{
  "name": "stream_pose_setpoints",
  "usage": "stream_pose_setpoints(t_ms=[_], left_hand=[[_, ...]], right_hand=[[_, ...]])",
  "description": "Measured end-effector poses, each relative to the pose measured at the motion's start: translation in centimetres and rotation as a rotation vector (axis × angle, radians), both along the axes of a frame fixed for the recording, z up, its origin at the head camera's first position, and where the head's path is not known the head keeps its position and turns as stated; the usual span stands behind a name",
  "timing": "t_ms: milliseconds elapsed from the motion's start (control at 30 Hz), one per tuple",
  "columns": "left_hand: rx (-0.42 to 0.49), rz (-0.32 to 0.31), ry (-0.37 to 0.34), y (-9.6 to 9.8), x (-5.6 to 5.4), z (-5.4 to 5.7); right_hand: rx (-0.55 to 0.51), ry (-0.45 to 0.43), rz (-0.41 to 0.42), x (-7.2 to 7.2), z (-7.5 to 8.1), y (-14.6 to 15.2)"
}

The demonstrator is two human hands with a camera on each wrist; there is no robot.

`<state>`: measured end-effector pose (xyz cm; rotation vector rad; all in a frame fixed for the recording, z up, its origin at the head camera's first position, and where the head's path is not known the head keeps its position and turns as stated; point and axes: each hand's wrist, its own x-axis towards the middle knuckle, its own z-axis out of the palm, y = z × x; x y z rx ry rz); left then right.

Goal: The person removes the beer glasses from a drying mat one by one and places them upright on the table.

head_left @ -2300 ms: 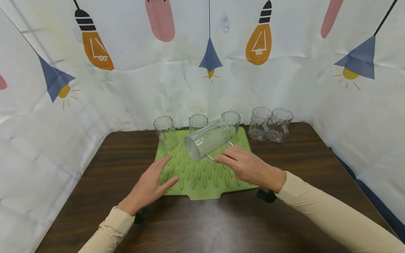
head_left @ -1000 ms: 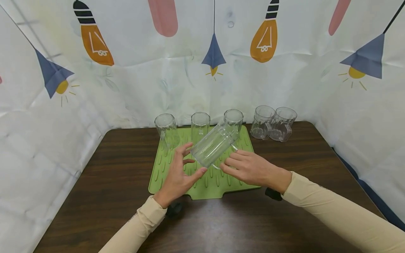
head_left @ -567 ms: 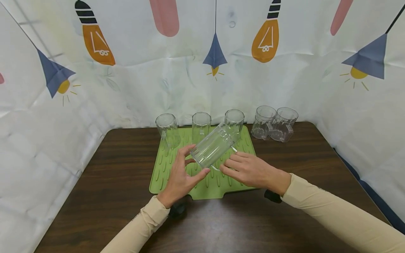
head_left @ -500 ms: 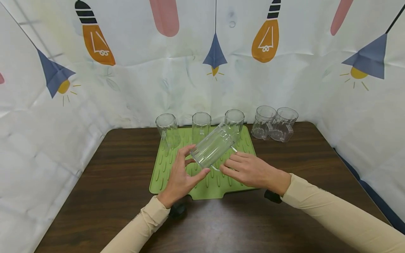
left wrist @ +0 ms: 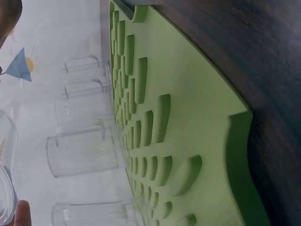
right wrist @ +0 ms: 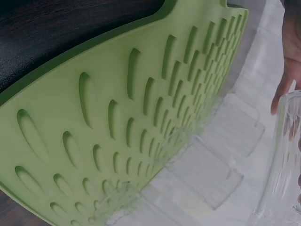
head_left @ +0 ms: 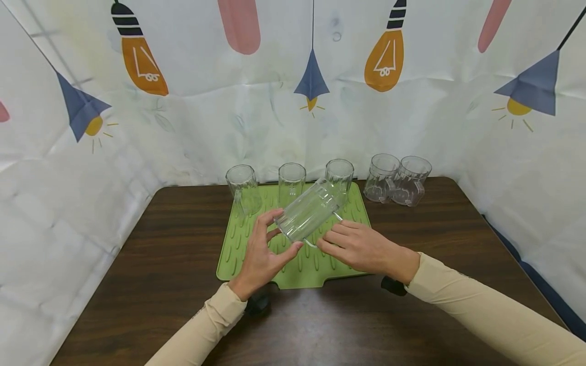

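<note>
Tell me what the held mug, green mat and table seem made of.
Held mug: glossy glass or clear plastic; it's transparent with bright highlights.
Green mat: probably matte silicone or rubber, judging by its molded pattern.
Table: slightly shiny wood or laminate, showing dark grain.

Clear mugs (left wrist: pixel 84 151); green mat (left wrist: pixel 188 89) on tabletop (left wrist: pixel 256 56)

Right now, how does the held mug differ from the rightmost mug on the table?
The held mug is tilted; the rightmost mug stands upright.
The held mug is above the green mat; the rightmost mug rests on the table.
The right hand grips the held mug; no hand touches the rightmost mug.
Both are clear, handled mugs.
</note>
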<state>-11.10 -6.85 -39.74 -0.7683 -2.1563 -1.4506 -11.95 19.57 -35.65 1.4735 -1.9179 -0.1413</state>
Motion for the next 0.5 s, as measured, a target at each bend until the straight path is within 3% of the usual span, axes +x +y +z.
stream_pose_setpoints(t_ms=[500], left_hand=[[0.006,-0.018,0.087,-0.02,-0.06,0.31]], right_hand=[[-0.026,-0.042,0.028,0.52,0.09,0.15]])
